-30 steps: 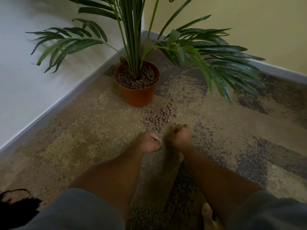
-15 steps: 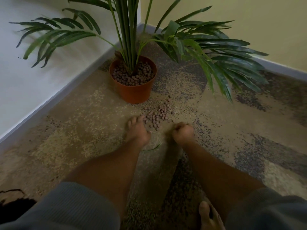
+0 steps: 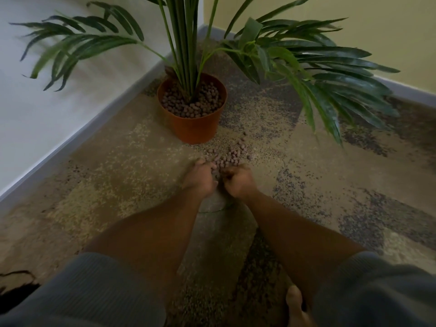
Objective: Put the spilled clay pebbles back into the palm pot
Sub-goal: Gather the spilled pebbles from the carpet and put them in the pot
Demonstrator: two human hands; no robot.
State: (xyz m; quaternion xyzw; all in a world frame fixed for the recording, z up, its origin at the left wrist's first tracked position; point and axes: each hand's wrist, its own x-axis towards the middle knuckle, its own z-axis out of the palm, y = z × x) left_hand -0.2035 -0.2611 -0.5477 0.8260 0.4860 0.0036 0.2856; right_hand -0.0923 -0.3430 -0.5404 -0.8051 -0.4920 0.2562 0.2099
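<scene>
**Both hands down in the pebble spill**

Left hand and right hand sit side by side, fingers curled into the near edge of the spilled clay pebbles. The pile lies on the carpet just in front of the orange palm pot. Long fronds droop right of the pot, above the carpet. Pot tucked in the wall corner.
</scene>
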